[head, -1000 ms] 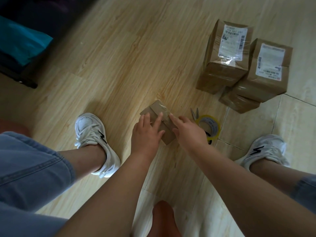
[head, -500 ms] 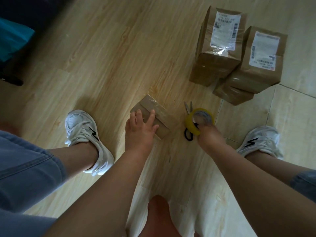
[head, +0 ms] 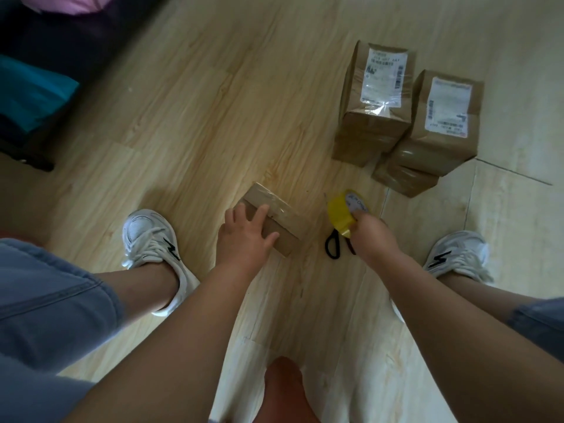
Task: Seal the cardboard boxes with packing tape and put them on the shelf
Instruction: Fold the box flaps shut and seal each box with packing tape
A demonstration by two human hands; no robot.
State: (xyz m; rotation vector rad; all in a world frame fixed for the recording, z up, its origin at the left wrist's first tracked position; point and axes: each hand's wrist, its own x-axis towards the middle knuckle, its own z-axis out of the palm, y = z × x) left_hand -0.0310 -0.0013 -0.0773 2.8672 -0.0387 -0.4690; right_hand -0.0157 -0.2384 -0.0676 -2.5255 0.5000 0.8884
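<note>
- Head view, only one here.
- Small box (head: 274, 221) lies flat on the floor (head: 213, 117) between the two shoes, corner-on to the camera, glossy strip along its top.
- Left hand (head: 244, 236): fingers straight and spread, pressing on the box's near end, thumb along its near-right edge. Not gripping.
- Right hand (head: 370, 236): clenched round the tape (head: 343, 213), fingertips in the core. Roll is tilted on edge, just right of the box, with a strip of bare floor between them.
- Scissors (head: 332, 247): black handles on the floor, just beside the right hand and below the roll. Blades mostly hidden.
- Pile (head: 378, 129) sits far right, well apart from the small box.
- Seam to the paler floor (head: 503, 224) runs past the tape and under the pile's near corner.
- Open room: bare planks beyond the small box and left of the pile. Dark furniture (head: 61, 41) bounds the far left.
- Count: 1 small box; pile looks like 4, the top 2 labelled, each on a lower one; 1 tape; 1 scissors; 2 white shoes (head: 152, 239).
</note>
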